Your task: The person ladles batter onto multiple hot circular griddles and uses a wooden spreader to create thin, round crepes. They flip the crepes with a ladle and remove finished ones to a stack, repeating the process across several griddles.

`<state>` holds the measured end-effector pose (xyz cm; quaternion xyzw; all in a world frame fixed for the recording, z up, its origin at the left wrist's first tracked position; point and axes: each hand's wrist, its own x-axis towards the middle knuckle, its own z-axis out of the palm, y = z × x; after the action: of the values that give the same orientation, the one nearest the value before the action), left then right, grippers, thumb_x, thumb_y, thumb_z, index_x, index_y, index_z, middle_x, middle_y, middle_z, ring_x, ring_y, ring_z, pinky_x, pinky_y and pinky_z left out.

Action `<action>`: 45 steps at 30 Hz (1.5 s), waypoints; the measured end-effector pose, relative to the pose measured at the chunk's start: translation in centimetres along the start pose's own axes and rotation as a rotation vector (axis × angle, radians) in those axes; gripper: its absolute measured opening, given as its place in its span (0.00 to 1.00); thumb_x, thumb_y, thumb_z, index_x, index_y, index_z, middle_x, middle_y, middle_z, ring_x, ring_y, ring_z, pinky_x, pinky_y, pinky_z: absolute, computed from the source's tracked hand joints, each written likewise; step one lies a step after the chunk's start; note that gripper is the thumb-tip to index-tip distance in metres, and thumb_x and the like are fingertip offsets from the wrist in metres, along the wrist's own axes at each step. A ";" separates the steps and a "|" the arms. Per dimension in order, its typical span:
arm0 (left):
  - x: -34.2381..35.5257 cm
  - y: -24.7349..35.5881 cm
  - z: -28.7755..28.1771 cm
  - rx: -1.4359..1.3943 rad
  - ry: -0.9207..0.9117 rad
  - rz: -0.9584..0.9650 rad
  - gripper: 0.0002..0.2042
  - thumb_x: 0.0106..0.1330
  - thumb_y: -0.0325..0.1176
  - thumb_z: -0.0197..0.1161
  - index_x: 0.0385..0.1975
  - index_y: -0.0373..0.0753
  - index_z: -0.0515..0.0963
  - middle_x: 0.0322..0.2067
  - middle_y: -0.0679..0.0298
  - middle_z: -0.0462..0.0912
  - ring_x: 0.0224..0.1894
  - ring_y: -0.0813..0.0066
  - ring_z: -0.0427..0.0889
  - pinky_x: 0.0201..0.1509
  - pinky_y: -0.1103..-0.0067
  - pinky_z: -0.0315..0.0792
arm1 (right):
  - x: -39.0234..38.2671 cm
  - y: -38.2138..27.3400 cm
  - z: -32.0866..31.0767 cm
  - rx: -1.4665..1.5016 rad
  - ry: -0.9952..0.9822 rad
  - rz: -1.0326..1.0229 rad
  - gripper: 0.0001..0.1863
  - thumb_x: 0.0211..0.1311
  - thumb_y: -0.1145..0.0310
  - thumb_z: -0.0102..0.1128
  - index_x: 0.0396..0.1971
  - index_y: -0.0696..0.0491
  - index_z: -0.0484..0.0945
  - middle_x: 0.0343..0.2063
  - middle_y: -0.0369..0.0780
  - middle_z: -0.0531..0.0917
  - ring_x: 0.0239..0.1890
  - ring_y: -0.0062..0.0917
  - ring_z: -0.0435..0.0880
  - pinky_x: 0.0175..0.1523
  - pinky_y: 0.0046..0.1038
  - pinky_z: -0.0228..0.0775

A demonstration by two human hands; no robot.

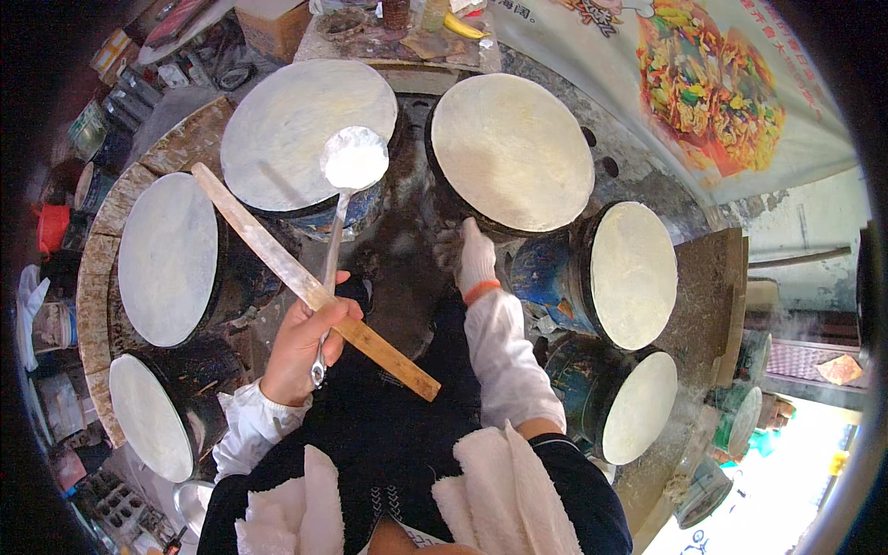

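My left hand (301, 347) is bare and grips two tools at once: a long flat wooden stick (277, 257) that slants up to the left, and a metal ladle (351, 159) full of white batter. The ladle's bowl hangs over the near edge of a round griddle (296, 120) coated with pale batter. My right hand (474, 259), in a white glove with an orange cuff, rests at the near rim of a second round griddle (513, 148) bearing a thin pale sheet. Its fingers are partly hidden at the rim.
Several more round griddles with pale sheets ring me: left (166, 259), lower left (148, 416), right (634, 273), lower right (638, 407). White towels (504, 490) lie on my lap. A cluttered shelf (398, 37) stands behind, with a printed banner (703, 83) at upper right.
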<state>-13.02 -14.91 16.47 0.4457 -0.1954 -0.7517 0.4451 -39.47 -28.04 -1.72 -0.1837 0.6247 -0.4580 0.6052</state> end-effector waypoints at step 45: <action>2.5 0.0 0.1 -0.083 0.005 0.001 0.21 0.76 0.35 0.54 0.65 0.35 0.64 0.38 0.50 0.82 0.13 0.89 0.71 0.13 0.89 0.63 | -2.6 -10.6 -4.5 -1.312 0.345 -0.550 0.23 0.64 0.59 0.59 0.60 0.42 0.77 0.41 0.51 0.85 0.43 0.46 0.86 0.48 0.42 0.78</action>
<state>-13.64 -17.02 15.33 0.4286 -0.1633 -0.7579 0.4640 -46.60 -29.85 7.55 -0.5839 0.7882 -0.1477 0.1267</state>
